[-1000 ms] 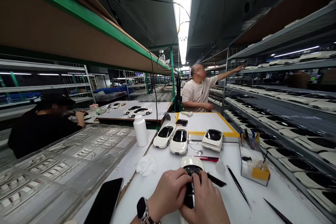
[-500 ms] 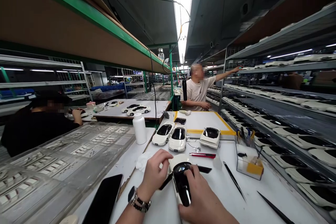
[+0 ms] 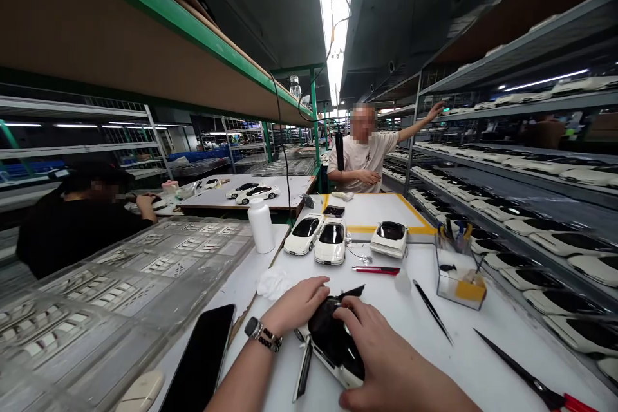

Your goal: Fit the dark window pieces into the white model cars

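Note:
A white model car (image 3: 338, 351) with a black roof lies at an angle on the white worktop in front of me. Its left door (image 3: 302, 371) stands swung out, and another dark panel (image 3: 353, 292) sticks out on the far side. My left hand (image 3: 300, 304) is closed over the front end, which it mostly hides. Across the roof and rear side, my right hand (image 3: 374, 341) grips the body, thumb low and fingers on the black top. A white crumpled tissue (image 3: 273, 283) lies just beyond my left wrist.
Beyond the car stand white model cars (image 3: 329, 242), a white bottle (image 3: 261, 226) and a red cutter (image 3: 375, 270). Tweezers (image 3: 432, 310), scissors (image 3: 519, 367) and a tool box (image 3: 460, 277) lie right. A phone (image 3: 200, 357) and parts trays (image 3: 120, 290) sit left. Two co-workers are nearby.
The car has turned counter-clockwise, its front now pointing up-left. My left hand has come down over the front from a raised pinch. The far co-worker has turned their head and lifted a hand.

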Demonstrator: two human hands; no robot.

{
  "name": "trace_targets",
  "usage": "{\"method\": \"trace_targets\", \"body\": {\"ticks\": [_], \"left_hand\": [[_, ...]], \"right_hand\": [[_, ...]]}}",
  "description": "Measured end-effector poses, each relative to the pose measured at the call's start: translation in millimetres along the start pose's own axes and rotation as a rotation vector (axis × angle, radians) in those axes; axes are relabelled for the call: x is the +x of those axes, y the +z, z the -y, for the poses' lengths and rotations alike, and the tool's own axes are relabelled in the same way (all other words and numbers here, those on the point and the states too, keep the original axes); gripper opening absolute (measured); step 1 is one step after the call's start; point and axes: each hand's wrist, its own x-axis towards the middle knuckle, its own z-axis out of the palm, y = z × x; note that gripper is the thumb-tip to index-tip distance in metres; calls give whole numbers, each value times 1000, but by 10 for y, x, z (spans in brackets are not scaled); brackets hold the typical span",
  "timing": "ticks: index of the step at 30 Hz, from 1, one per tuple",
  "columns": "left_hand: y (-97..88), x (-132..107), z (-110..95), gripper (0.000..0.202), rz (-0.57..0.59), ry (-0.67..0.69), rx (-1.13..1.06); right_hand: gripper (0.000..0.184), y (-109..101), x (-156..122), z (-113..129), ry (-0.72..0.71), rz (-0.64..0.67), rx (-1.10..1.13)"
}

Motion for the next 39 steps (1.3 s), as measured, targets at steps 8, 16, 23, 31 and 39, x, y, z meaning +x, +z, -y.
{"method": "trace_targets", "body": {"ticks": [8,16,23,31,39], "left_hand": [[-124,-42,-94,50,-19,-129,160],[-166,-65,-126,57,-88,-282,346],[-121,-88,-161,62,-74,-268,366],[-140,-273,-256,132,146,-214,251],[4,-257,-374,133,145,-218,335]], "right_hand": [[86,-56,17,-128,85,-99,-253],[62,-38,160,-576,229,-261,-465],[64,96,193,-594,258,-281,-456],[69,203,287,-451,427,-211,-496],[70,191,294,-405,464,-172,-508]]}}
